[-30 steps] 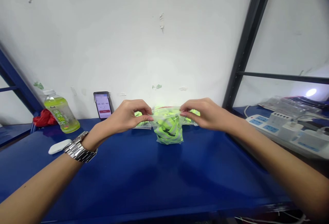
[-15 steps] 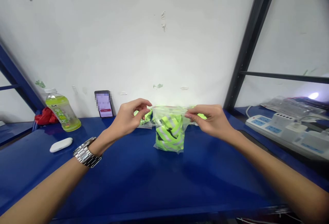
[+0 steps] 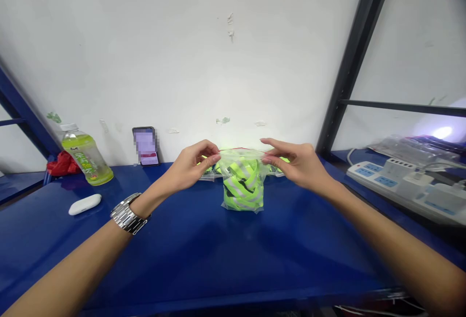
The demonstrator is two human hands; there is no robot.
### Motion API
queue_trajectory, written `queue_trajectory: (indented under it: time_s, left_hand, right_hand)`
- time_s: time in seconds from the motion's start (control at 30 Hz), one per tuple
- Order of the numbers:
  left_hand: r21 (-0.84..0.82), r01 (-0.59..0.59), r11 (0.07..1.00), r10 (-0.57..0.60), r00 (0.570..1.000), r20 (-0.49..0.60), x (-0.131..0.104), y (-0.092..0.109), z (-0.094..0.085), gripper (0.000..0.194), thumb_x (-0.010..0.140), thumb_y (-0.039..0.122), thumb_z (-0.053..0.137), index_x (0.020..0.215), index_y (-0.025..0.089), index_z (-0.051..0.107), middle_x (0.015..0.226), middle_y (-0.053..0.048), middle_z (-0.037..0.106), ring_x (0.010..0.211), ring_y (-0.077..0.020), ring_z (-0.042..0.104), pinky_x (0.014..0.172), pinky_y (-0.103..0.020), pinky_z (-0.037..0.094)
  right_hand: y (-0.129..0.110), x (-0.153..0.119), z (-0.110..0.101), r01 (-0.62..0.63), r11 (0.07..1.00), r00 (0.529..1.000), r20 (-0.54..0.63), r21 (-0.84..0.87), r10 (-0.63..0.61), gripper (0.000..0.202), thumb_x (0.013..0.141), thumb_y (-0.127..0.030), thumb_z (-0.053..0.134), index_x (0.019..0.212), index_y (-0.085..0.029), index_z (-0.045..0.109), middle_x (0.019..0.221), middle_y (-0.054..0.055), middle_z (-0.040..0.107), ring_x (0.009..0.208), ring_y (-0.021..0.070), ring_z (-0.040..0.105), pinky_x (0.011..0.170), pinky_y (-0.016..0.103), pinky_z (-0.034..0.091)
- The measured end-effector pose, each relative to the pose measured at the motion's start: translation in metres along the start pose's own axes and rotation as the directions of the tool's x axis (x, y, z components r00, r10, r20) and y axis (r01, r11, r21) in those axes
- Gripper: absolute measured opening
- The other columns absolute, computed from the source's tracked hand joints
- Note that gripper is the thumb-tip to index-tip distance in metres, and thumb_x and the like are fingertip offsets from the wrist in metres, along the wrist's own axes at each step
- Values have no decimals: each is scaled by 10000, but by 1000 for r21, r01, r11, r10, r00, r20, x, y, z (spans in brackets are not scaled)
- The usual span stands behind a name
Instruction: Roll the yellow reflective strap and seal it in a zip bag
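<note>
A clear plastic bag with a red line along its top edge hangs upright over the blue table. Folded neon-yellow straps with grey stripes and a black piece show inside it. My left hand pinches the bag's top left corner between thumb and fingers. At the top right corner, my right hand grips the bag with its thumb and a finger, while the index finger is lifted away. More neon-yellow bagged items lie behind, partly hidden by my hands and the bag.
On the left stand a green drink bottle and a phone against the wall, with a white case and red plastic nearby. A white power strip lies on the right beside a dark metal post.
My left hand has moved right and now grips the bag's left corner. My right index finger has lifted. The bag has shifted slightly right and its red-lined top edge bows upward.
</note>
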State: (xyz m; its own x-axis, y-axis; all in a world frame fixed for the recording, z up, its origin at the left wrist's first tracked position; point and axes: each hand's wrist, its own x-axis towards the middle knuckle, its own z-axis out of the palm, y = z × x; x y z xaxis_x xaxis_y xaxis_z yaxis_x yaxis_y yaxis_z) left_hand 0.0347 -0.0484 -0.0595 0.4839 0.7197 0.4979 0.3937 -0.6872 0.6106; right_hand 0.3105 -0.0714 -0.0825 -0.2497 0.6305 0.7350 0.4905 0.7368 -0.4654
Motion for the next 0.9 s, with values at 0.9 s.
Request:
queue_trajectory:
  time_s: [0.9]
  left_hand:
    - [453,-206,867,273,958,-88,-7,-4,6,112,924,242,492,848,167,525,696,19,562,584,-86,479,572,-220,390]
  right_hand:
    - [-16,13,3,-48,953,994,82,-299,75,79,833,-202,551,775,-171,595,732,34,647,647,165,572,592,289,416]
